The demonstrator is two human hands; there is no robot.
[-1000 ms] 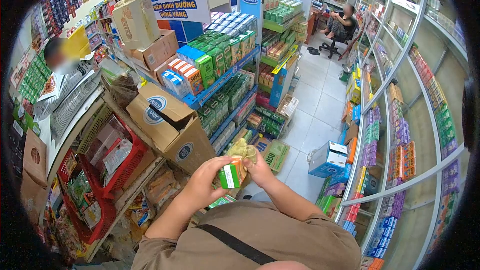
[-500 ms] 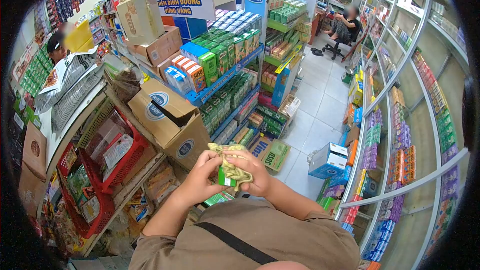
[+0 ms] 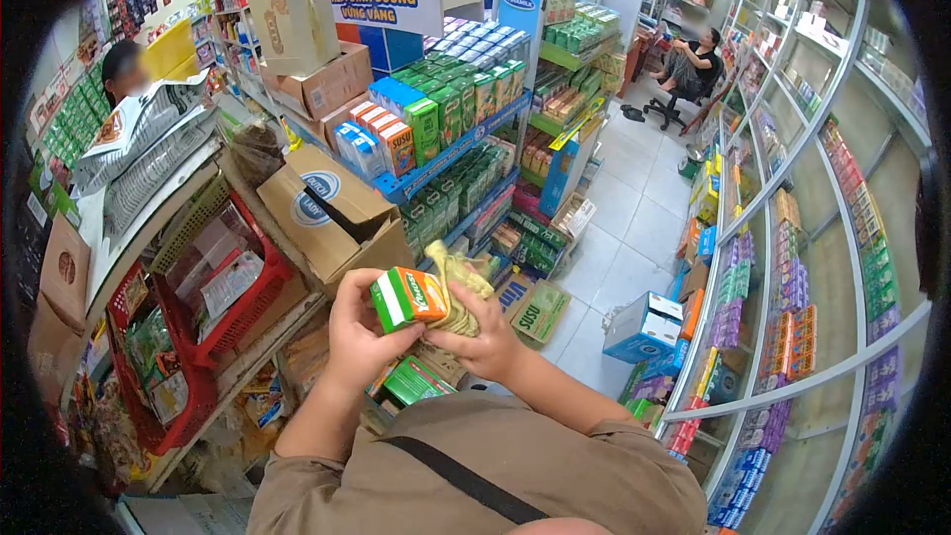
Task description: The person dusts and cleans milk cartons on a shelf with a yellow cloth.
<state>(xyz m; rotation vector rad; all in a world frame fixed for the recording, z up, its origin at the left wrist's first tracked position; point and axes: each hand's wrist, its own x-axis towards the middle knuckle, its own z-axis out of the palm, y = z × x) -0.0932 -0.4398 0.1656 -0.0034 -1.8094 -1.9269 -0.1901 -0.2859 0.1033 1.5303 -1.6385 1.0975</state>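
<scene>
Between my hands, in front of my chest, is a small green, orange and white carton (image 3: 408, 299), tilted with one end turned up. My left hand (image 3: 359, 325) grips its left side, fingers behind and thumb along the lower edge. A crumpled yellowish cloth (image 3: 462, 277) lies against the carton's right side. My right hand (image 3: 482, 334) is closed around the cloth and presses it to the carton. Some of the fingers of my right hand are hidden by the cloth. Below my hands is a green box (image 3: 418, 380), partly covered by my wrist.
An open Dutch Lady cardboard box (image 3: 332, 228) stands ahead on the left, beside red baskets (image 3: 238, 312). Milk cartons fill the blue shelf (image 3: 436, 168). Glass-fronted shelving (image 3: 792, 238) runs along the right. One person (image 3: 693, 64) sits on a chair; another (image 3: 124, 74) is at far left.
The carton has turned and risen to the left, so its orange printed side now shows. My left hand has moved left and up with it; the cloth now sits at its right side.
</scene>
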